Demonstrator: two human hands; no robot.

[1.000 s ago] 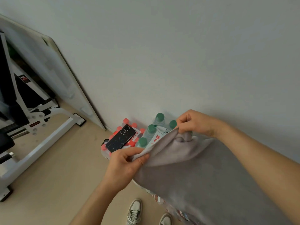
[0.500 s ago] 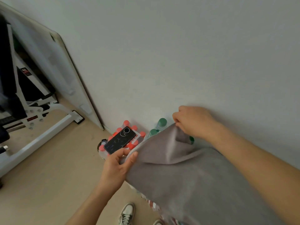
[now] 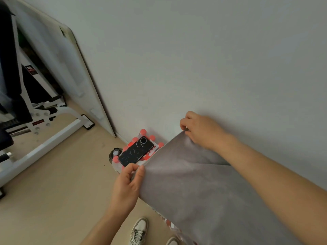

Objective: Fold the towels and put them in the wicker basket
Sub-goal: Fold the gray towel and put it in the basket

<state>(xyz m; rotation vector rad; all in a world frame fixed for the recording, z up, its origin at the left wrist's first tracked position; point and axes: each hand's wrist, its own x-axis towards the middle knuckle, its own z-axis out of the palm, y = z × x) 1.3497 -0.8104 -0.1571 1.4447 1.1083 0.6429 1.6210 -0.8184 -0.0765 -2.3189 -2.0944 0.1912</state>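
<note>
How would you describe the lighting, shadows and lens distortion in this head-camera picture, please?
Head view: soft, even light with no glare; the right hand casts a faint, blurred shadow on the white wall; the right forearm swells toward the corner, a wide-angle effect; the black phone is crisp, the grey towel slightly soft.

The towel [image 3: 203,183] was grey cloth, matt, with a short soft nap that showed lighter and darker patches. The phone [image 3: 135,151] had a glossy black back crossed by faint fine lines, with a shiny ring round its camera. The bottle caps [image 3: 143,131] under it were smooth red plastic. The wall [image 3: 194,50] was matt white paint, and the floor [image 3: 53,191] was smooth, matt beige. The exercise machine frame [image 3: 44,145] looked like white-painted metal with bare metal bolts [image 3: 37,128]. The sneaker [image 3: 139,230] had a matt upper, cloth or leather unclear.
</note>
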